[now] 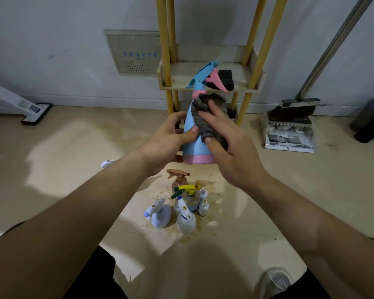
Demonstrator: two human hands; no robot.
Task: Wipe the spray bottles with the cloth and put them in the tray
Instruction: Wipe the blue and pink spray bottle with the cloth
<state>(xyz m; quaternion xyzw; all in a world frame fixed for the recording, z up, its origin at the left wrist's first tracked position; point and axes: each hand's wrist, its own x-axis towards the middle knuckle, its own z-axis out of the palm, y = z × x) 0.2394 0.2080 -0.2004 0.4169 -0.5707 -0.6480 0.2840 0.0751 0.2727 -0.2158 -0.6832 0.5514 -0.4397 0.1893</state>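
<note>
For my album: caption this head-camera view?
Left hand grips a blue spray bottle; right hand holds a grey cloth against it.

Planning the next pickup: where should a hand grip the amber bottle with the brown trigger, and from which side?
Probably the neck of the amber bottle, under its trigger head, from above: it stands upright at the cluster's far edge, and the yellow-trigger bottle crowds its near side.

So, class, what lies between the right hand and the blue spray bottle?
The grey cloth: in the head view the right hand holds it against the upper side of the blue spray bottle.
</note>
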